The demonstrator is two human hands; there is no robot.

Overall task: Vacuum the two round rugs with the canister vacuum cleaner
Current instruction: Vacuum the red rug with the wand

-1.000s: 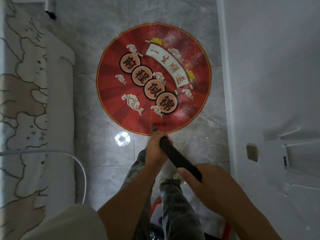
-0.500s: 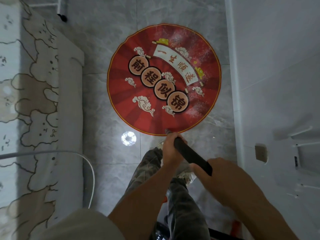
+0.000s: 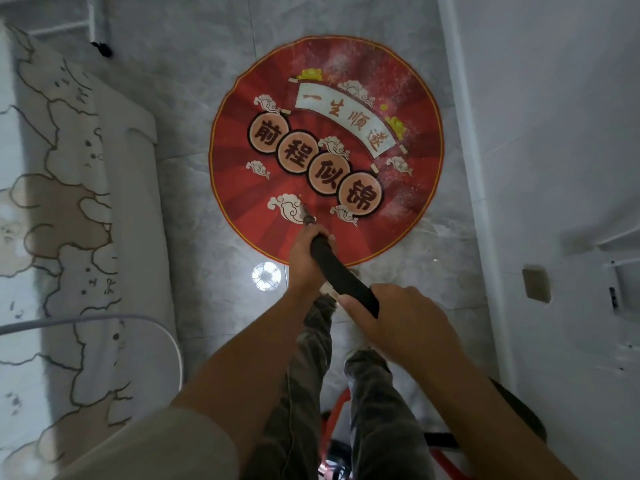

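Left hand [image 3: 304, 259] and right hand [image 3: 394, 327] grip the wand [image 3: 341, 278], tip at the rug's [image 3: 239, 150] 7 o'clock; dust [image 3: 410, 98] from 12 to 4 o'clock suggests an early stage.

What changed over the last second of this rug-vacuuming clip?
The vacuum wand was pushed forward: its tip, earlier at the near edge of the red rug, now lies further in, by a white cloud motif. The left hand went forward with it. Unchanged: both hands grip the wand, right hand behind the left; the rug stays put, with pale dust on its right side.
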